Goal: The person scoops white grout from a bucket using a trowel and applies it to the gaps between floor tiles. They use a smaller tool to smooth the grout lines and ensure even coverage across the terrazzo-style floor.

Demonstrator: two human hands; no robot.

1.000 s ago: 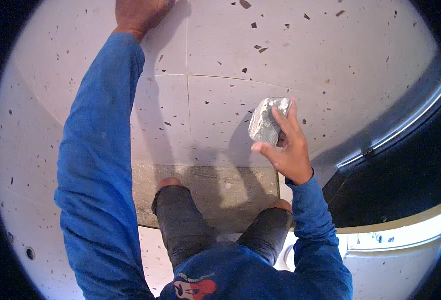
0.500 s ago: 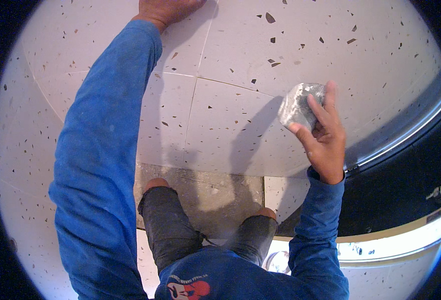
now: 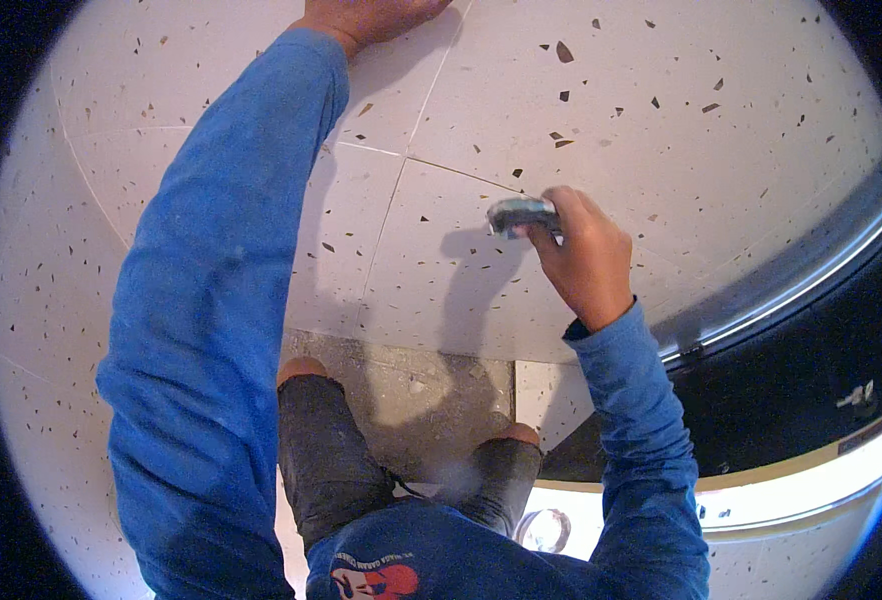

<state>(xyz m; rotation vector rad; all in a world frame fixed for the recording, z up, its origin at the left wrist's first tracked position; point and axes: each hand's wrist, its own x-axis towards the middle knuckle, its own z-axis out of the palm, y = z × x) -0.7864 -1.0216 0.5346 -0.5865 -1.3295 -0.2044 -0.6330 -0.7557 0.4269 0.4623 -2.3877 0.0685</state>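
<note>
My right hand [image 3: 588, 250] grips a grey, palm-sized pad [image 3: 521, 217] between thumb and fingers. It is turned edge-on, and its exact kind does not show. The pad is over the white speckled tiles [image 3: 471, 300], near a joint between them, and its shadow falls just beside it. At the top edge of the picture, my left hand [image 3: 376, 18] is at the tiled surface. Its fingers are mostly cut off by the frame, so whether it is open or closed does not show.
Between my knees lies a bare, rough grey patch [image 3: 426, 395] bordered by tiles. On the right stands a black door-like panel [image 3: 791, 370] with a shiny metal edge [image 3: 791, 290]. A round, pale object [image 3: 544, 530] sits behind my leg, beside a brightly lit strip.
My right hand has moved left with the pad and turned it from its broad, white-smeared face to edge-on. The view has shifted slightly; my left hand stays at the top.
</note>
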